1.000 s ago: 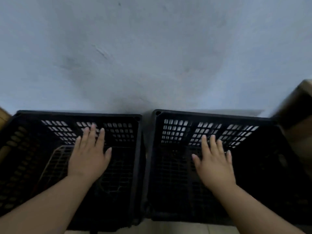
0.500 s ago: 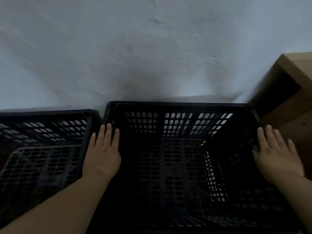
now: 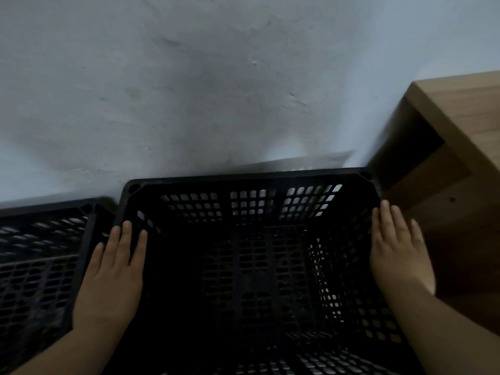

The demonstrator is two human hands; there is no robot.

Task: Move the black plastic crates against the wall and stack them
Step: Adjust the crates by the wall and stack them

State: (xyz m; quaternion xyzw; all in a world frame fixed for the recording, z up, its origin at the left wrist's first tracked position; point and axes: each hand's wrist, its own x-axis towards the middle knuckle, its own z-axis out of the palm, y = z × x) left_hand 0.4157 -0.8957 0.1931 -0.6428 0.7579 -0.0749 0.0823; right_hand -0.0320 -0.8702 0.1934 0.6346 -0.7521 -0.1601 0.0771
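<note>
A square black plastic crate with perforated lattice walls (image 3: 243, 176) fills the middle of the view, open side up, its far rim close along the foot of the wall; whether it touches cannot be told. The left hand (image 3: 111, 277) lies flat on the crate's left rim, fingers straight and together, gripping nothing. The right hand (image 3: 397, 253) rests the same way on the right rim, fingers extended. Just beside the left hand a second black lattice plastic crate (image 3: 48, 205) sits near the same pale grey plaster wall (image 3: 216, 90). A light brown wooden cabinet (image 3: 465, 109) stands at the right, near the right hand.
</note>
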